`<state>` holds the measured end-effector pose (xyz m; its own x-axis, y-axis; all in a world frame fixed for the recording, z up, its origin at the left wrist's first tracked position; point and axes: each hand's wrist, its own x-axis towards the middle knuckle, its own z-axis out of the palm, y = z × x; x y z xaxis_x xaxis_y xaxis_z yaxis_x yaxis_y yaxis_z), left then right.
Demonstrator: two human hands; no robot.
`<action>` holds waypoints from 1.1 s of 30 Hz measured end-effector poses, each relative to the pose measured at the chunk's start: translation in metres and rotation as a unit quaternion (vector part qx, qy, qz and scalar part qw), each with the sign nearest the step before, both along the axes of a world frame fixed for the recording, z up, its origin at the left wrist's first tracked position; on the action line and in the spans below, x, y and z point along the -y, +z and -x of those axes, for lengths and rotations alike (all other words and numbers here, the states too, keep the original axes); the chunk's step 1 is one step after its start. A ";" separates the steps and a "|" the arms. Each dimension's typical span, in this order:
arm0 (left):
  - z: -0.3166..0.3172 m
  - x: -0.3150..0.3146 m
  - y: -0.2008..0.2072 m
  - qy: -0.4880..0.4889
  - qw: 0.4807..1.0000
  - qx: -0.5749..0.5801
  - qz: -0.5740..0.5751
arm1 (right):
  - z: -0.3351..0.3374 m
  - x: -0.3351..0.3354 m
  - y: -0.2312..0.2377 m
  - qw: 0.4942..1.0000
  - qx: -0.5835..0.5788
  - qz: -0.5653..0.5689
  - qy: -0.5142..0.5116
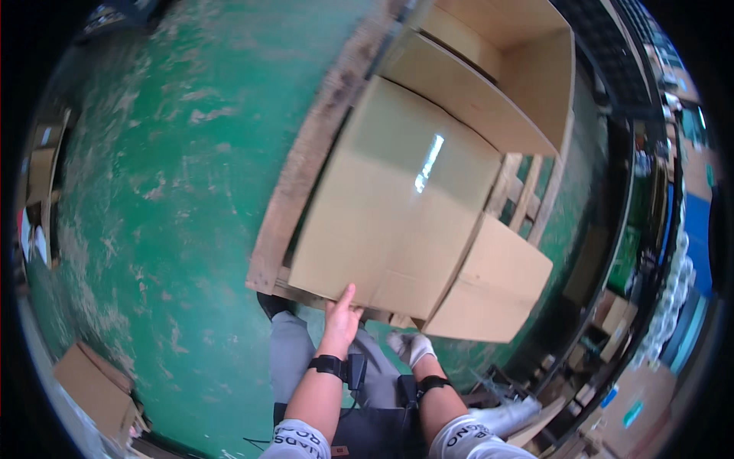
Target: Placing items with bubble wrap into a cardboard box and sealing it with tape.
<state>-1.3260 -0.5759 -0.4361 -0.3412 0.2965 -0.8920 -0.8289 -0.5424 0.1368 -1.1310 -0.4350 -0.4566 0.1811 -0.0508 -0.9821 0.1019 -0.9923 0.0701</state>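
A large flattened-looking cardboard box point(390, 206) lies on a wooden pallet point(294, 183), with a shiny strip of clear tape on its upper face. My left hand point(342, 320) is bare and grips the box's near edge, thumb on top and the other fingers hidden below. My right hand point(414, 347), in a whitish glove, is just short of the same edge, right of my left hand. Its fingers point left, slightly bent and apart, and nothing shows in them. Beside the box's right side a cardboard flap point(493, 283) spreads outward.
An open cardboard box point(527, 76) stands at the far end of the pallet. Green scuffed floor point(176, 199) stretches to the left. Shelving point(612, 252) with packed goods runs along the right. Another carton point(95, 390) is on the floor at lower left.
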 end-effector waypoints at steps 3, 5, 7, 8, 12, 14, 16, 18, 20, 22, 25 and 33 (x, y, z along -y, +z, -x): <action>-0.017 -0.026 -0.005 -0.071 0.997 -0.031 -0.001 | -0.076 -0.051 -0.004 0.966 0.049 -0.099 -0.233; -0.021 -0.048 0.010 -0.157 0.977 0.135 -0.051 | -0.109 -0.086 0.001 0.923 0.114 -0.251 -0.271; -0.023 -0.024 0.009 -0.176 0.972 0.157 -0.016 | -0.071 -0.071 0.009 0.911 0.025 -0.291 -0.292; -0.027 -0.029 0.009 -0.178 0.972 0.142 -0.050 | -0.067 -0.091 0.016 0.938 -0.076 -0.300 -0.155; -0.061 -0.014 0.009 -0.243 0.961 0.106 -0.082 | -0.072 -0.112 0.045 0.971 -0.042 -0.219 -0.083; -0.069 0.021 0.012 -0.313 0.942 0.119 -0.004 | -0.071 -0.098 0.069 0.985 0.012 -0.171 -0.007; -0.080 0.041 0.020 -0.318 0.933 0.127 0.107 | -0.094 -0.094 0.100 0.987 0.034 -0.151 0.032; -0.095 0.043 0.043 -0.323 0.915 0.132 0.204 | -0.136 -0.097 0.132 0.983 0.068 -0.155 0.074; -0.092 0.034 0.065 -0.322 0.912 0.103 0.233 | -0.164 -0.092 0.166 0.983 0.076 -0.145 0.081; -0.090 0.024 0.086 -0.346 0.908 0.089 0.221 | -0.190 -0.087 0.189 0.983 0.083 -0.140 0.087; -0.098 0.010 0.110 -0.367 0.904 0.073 0.205 | -0.219 -0.080 0.219 0.981 0.078 -0.133 0.119; -0.159 -0.038 0.152 -0.413 0.890 0.078 0.175 | -0.264 -0.094 0.225 0.984 0.086 -0.113 0.104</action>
<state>-1.1669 -0.5383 -0.2845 0.0006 0.0829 -0.9966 -0.9488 0.3149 0.0257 -0.8673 -0.3411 -0.2320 0.3292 0.2220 -0.9178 0.3105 -0.9434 -0.1168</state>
